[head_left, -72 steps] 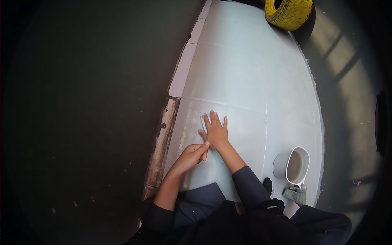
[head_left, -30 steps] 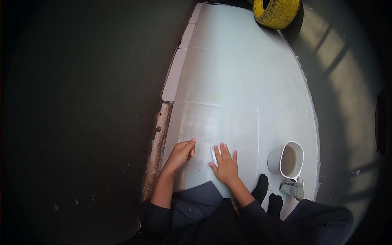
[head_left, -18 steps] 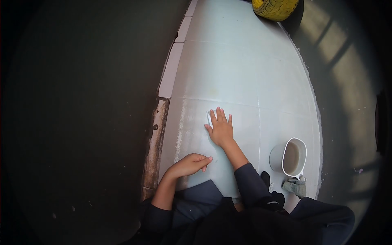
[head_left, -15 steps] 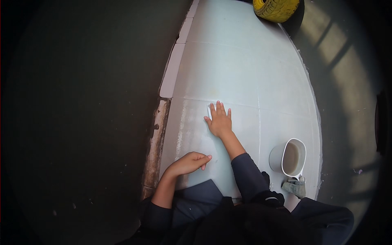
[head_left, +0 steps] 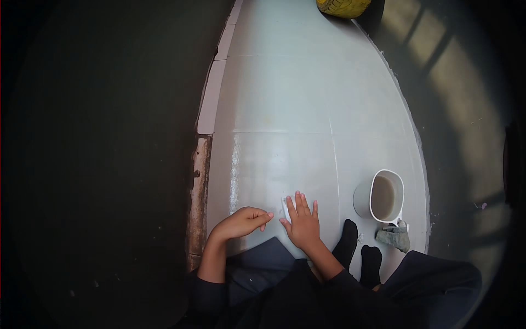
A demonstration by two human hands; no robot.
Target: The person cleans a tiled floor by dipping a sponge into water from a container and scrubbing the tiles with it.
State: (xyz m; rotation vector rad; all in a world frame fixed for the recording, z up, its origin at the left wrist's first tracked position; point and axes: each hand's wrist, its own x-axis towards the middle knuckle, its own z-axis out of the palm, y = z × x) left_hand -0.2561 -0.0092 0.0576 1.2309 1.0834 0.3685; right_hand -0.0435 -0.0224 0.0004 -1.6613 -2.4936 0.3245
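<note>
My right hand (head_left: 303, 223) lies palm down with its fingers spread, over a thin pale flat piece (head_left: 285, 208) on the white tiled surface (head_left: 290, 98). Only the left edge of that piece shows beside the fingers. To its left, my left hand (head_left: 242, 222) hangs above the surface with its fingers curled and thumb against them. Whether anything is inside the curled fingers is hidden. The two hands are apart.
A white handled container (head_left: 360, 197) of cloudy liquid stands at the right, with a wet grey-green cloth (head_left: 394, 237) at its handle. Two black-socked feet (head_left: 371, 263) are below. A yellow tyre (head_left: 345, 6) sits at the top; a chipped brown-stained edge (head_left: 198, 192) runs along the left.
My right hand has slid back towards my body, fingers still spread on the pale piece. My left hand has shifted slightly left. The view has moved, and both socked feet now show more fully.
</note>
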